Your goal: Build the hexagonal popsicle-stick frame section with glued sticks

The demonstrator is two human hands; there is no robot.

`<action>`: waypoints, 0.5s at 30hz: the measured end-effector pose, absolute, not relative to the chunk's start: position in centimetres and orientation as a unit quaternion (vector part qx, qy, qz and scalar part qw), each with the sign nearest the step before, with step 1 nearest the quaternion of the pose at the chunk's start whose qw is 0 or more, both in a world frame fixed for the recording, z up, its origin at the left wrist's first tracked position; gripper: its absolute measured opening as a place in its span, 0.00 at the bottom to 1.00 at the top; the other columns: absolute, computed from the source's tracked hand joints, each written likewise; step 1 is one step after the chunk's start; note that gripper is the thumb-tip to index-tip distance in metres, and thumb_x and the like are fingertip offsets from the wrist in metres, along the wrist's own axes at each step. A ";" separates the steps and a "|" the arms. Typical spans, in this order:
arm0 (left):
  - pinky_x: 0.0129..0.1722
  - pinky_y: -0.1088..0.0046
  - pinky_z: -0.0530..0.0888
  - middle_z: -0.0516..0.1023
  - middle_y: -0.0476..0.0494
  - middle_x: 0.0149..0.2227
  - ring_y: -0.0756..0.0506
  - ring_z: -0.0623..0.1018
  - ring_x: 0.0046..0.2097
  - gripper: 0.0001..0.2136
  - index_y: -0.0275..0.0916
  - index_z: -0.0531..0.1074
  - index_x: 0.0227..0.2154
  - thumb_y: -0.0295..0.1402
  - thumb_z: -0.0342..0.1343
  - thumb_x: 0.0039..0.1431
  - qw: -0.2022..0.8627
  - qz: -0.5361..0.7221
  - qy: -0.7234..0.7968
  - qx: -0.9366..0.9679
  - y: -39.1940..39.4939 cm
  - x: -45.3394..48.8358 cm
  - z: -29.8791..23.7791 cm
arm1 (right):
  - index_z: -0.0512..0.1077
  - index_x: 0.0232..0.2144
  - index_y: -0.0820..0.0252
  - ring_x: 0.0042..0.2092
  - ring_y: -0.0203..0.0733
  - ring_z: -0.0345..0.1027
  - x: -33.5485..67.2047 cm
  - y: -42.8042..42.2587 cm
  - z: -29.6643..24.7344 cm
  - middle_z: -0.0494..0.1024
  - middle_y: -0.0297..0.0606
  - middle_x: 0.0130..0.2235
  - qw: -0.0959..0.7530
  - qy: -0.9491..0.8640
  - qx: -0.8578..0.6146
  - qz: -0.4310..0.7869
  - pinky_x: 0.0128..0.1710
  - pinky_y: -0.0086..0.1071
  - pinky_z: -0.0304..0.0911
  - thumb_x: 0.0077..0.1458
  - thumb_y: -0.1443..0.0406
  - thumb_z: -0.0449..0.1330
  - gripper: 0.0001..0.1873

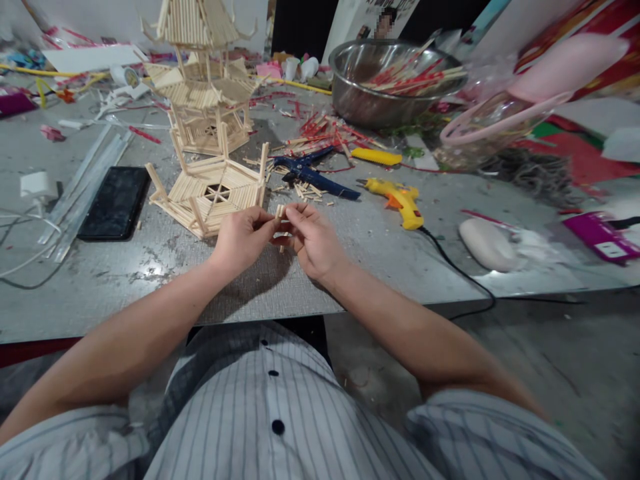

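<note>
Both hands meet over the grey table (150, 267), pinching a small bundle of short wooden sticks (280, 213) between them. My left hand (243, 237) is closed on the bundle from the left. My right hand (313, 240) is closed on it from the right, fingertips on its top end. Just behind them lies a hexagonal roof section of wooden sticks (213, 193). Further back stands a tall stick-built pagoda model (205, 87).
A black phone (115, 202) lies at the left beside clear strips. A blue tool (313, 175), a yellow glue gun (400, 200) with its black cable, a steel bowl of sticks (395, 80), scattered red and wooden offcuts and a white oval object (487, 243) lie to the right.
</note>
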State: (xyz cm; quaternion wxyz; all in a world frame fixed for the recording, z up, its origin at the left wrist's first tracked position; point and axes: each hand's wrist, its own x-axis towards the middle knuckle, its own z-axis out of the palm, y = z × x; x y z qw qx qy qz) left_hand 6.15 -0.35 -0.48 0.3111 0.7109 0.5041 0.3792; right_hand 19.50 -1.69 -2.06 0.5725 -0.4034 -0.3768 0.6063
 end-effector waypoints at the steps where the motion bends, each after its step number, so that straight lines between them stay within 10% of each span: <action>1: 0.25 0.76 0.64 0.76 0.47 0.24 0.52 0.70 0.25 0.09 0.35 0.74 0.25 0.34 0.54 0.54 0.313 0.381 0.501 0.711 -0.3 6.1 -0.5 | 0.64 0.30 0.55 0.30 0.32 0.68 19.5 -1.7 -2.0 0.71 0.27 0.29 0.574 -0.375 -0.405 0.605 0.28 0.29 0.67 0.44 0.52 0.66 0.19; 15: 0.33 0.69 0.68 0.81 0.40 0.32 0.43 0.77 0.33 0.12 0.39 0.78 0.34 0.33 0.50 0.59 0.139 0.139 0.549 0.812 -0.5 6.2 -0.2 | 0.68 0.29 0.55 0.29 0.37 0.67 31.0 5.2 -1.3 0.73 0.34 0.29 0.530 -0.536 -0.586 0.296 0.25 0.31 0.64 0.51 0.57 0.61 0.09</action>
